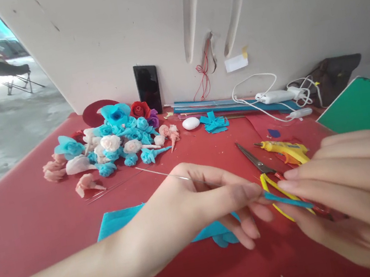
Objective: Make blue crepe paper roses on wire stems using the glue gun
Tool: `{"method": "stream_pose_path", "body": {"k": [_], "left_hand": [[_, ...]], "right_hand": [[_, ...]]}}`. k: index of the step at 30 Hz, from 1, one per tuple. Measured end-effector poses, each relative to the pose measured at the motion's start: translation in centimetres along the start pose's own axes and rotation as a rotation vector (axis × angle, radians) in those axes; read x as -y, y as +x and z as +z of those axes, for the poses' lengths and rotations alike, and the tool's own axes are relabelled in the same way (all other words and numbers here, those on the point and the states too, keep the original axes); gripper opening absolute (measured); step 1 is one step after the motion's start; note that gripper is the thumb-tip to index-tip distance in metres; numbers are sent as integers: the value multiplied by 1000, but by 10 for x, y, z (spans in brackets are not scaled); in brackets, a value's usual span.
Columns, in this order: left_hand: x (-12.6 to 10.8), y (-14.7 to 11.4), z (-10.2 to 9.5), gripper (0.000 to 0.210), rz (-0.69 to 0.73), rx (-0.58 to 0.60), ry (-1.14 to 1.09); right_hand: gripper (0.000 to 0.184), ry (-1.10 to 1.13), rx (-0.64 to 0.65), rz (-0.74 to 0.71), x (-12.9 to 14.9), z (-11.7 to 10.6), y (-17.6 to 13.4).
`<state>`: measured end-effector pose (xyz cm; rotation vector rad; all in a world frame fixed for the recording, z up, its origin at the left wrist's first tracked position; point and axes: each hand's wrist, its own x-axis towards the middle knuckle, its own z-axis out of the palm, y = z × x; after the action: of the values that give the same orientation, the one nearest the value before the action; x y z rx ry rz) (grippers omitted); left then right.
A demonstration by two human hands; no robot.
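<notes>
Blue strip (287,200), probably light, soft, tearable, runs above desk (229,273) from left hand (195,198), pinching it plus springy-looking wire (157,172). Right hand (364,189) at far end, grip unclear. Best held flat, near wire.

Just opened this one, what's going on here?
A person's left hand pinches a thin wire and a blue strip; the right hand is at the strip's other end, its grip unclear. Blue material lies on the red table beneath the left hand, scissors and a yellow glue gun near the right, flowers beyond.
</notes>
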<state>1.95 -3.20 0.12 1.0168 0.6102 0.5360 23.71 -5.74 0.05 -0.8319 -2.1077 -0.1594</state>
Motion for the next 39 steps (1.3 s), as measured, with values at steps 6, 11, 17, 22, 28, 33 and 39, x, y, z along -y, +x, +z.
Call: {"method": "stream_pose_path", "body": {"k": [6,11,17,22,28,33,39], "left_hand": [[-1,-2,1,16,14,54,-10],[-2,-2,1,16,35,77,-22],[-2,0,1,16,26,105,-50],[-1,-3,2,16,8,105,-66],[-2,-2,2,16,-6,107,-85],[-3,-2,2,16,-19,99,-97],[-1,-3,1,15,-14,112,-96]], "right_hand": [[11,24,-22,29,21,21,-6],[8,-34,4,-49,13,10,-3],[4,-145,105,-277,4,-2,7],[6,-151,100,-310,4,-2,7],[13,-192,79,-390,0,-5,8],[13,-53,31,-159,1,-1,3],[18,-105,86,-267,-2,-4,5]]}}
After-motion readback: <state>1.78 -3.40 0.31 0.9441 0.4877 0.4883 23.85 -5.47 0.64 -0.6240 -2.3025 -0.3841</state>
